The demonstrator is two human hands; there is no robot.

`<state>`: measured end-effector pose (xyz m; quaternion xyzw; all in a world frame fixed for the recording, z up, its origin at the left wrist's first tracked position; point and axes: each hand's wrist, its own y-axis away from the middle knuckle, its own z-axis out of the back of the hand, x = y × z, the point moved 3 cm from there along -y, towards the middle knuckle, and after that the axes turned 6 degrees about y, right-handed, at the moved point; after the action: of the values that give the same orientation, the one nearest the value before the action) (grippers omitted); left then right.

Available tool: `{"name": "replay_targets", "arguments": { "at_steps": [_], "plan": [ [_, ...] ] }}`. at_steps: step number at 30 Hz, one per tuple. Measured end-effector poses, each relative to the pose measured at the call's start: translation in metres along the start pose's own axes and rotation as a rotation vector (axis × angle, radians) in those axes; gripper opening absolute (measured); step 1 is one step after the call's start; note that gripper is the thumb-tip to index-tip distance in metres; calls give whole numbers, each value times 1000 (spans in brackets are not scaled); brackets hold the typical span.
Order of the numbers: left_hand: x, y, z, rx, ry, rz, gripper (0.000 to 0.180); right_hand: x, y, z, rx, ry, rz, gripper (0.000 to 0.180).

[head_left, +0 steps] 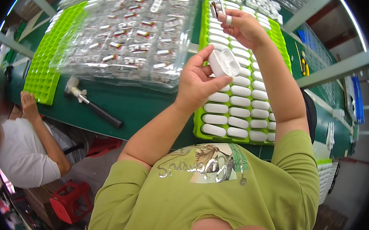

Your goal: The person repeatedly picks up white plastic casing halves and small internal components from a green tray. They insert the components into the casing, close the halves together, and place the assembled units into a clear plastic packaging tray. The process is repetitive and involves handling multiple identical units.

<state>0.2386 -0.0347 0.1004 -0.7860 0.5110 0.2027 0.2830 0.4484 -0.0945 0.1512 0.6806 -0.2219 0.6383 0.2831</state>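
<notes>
On the left, a hammer point(93, 102) lies on the green table point(148, 113). Past it are clear trays point(169, 85) of small parts. In the middle, the left hand point(195, 80) grips an open white case point(224, 65). Farther right, the right hand point(244, 27) pinches a small dark-and-white part point(214, 9) above rows of white cases point(240, 101). This seems like the picking step; the next move likely needs steady, gentle fingers.

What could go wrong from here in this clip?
The left hand holds an open white case in its fingers over the green tray; it might slip onto the closed cases.
The right hand's fingertip grip on a small part could let it drop among them.
The hammer, loose on the table, might get knocked by the left forearm.
</notes>
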Motion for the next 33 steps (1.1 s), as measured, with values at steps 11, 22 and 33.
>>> {"name": "replay_targets", "arguments": {
  "at_steps": [11,22,33],
  "plan": [
    [10,5,10,230,235,301,56,-41,176,31,-30,-147,78,28],
    [22,12,1,196,80,341,31,-44,212,-3,-442,942,861,39],
    [25,18,-3,289,38,357,45,-51,214,-10,-409,991,856,41]
  ]
}}
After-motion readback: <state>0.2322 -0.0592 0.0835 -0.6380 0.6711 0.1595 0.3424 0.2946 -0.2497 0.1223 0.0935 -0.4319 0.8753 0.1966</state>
